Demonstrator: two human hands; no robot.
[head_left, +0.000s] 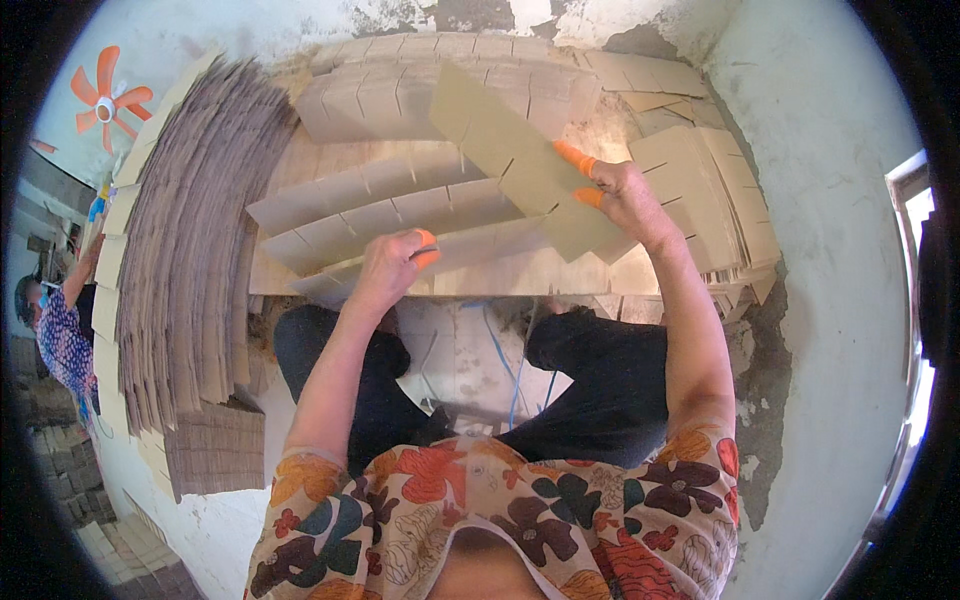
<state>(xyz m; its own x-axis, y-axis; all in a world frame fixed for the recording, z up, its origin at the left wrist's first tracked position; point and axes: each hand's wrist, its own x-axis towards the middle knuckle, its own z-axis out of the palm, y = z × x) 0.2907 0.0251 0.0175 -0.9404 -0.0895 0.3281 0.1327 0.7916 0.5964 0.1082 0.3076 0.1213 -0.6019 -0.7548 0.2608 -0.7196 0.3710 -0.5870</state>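
My right hand (625, 205), with orange covers on its thumb and a finger, grips a slotted cardboard strip (525, 175). That strip slants from the upper left down to the right, and its lower part crosses the right ends of the strips standing on the board. My left hand (390, 268), also with orange finger covers, is closed in a pinch at the upper edge of the nearest standing cardboard strip (480, 243). Behind it stand two more slotted strips, a middle strip (400, 215) and a farther strip (370, 180), roughly side by side.
A tall stack of cardboard strips (190, 230) rises at left. More piles lie at the back (400, 100) and right (690, 190) of the wooden board (590, 275). An orange fan (105, 108) and another person (65, 330) are at far left. A wall (830, 250) bounds the right.
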